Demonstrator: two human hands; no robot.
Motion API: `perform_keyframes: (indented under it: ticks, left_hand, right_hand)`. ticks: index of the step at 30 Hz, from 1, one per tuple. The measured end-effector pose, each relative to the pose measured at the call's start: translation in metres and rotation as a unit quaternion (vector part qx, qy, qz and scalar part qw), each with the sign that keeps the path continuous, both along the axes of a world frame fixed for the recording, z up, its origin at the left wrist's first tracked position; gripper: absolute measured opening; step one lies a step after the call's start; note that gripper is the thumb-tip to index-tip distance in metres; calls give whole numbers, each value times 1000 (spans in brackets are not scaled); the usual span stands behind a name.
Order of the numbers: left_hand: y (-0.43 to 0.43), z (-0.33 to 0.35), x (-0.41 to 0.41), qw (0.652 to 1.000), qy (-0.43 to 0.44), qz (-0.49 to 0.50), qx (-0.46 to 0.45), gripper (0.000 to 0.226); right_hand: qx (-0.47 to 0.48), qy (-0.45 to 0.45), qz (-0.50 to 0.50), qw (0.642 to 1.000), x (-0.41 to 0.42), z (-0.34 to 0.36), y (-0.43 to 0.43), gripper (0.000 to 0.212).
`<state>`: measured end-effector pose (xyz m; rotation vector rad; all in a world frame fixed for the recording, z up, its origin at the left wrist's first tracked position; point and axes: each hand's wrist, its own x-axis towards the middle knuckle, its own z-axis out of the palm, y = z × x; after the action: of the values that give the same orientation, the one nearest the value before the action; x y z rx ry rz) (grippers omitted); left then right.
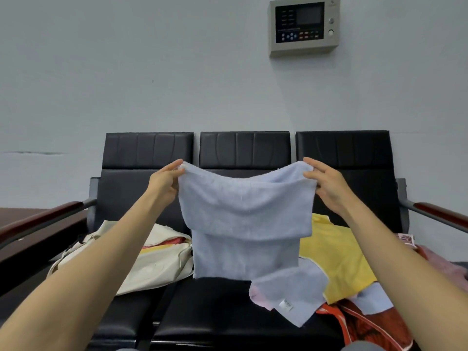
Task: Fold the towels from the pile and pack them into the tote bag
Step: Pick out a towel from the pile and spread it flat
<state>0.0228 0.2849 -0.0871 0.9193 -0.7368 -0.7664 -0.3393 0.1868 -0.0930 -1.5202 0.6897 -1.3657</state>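
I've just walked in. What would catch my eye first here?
A pale blue towel hangs centre frame, pinched at its top corners by the left hand and right hand. Below it on the black bench, a cream tote bag lies at left and a colourful pile of towels at right. High on the wall sits a grey control panel.

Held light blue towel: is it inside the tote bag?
No: left hand and right hand hold the light blue towel by its top corners, outside the tote bag.
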Motion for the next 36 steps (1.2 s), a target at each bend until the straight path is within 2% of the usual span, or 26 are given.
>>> perform_keyframes:
  ticks: [3,9,12,14,17,20,22,23,26,29,32,34,36]
  left_hand:
    - [6,3,1,999,25,4,-33,25]
    - [15,6,3,999,-27,41,-20,18]
    - [17,5,3,997,-67,33,-21,21]
    - [15,4,7,991,-127,38,-5,25]
    - [10,1,13,959,-270,65,56,25]
    - [0,-6,14,887,-433,121,107,20]
    - [-8,-10,13,871,-454,149,113,20]
    - [-12,-11,13,873,-448,159,113,20]
    - [-24,-12,15,891,-402,184,104,22]
    - [-33,-7,18,892,-384,222,87,25]
    - [-40,0,19,869,-416,257,76,25]
    - [-43,0,20,838,-466,274,76,23]
    - [-44,-4,22,796,-532,273,95,25]
  right_hand:
    - [-2,-34,5,999,0,4,3,42]
    - [-24,-68,-88,993,2,8,7,25]
    - [-30,-39,-91,995,-1,5,4,33]
    - [-35,-10,-95,995,-3,3,1,40]
    - [-63,85,-161,981,-5,0,-6,39]
    - [-102,213,-236,943,-1,-3,-15,25]
    - [-82,246,-233,937,3,-4,-23,19]
    - [-58,234,-214,947,5,-3,-28,18]
    - [27,120,-131,984,11,1,-39,23]
    - [23,82,-86,993,14,9,-47,34]
    - [-22,149,-107,983,21,14,-57,43]
    - [-73,221,-163,959,26,14,-59,41]
    - [-109,249,-193,943,31,12,-57,38]
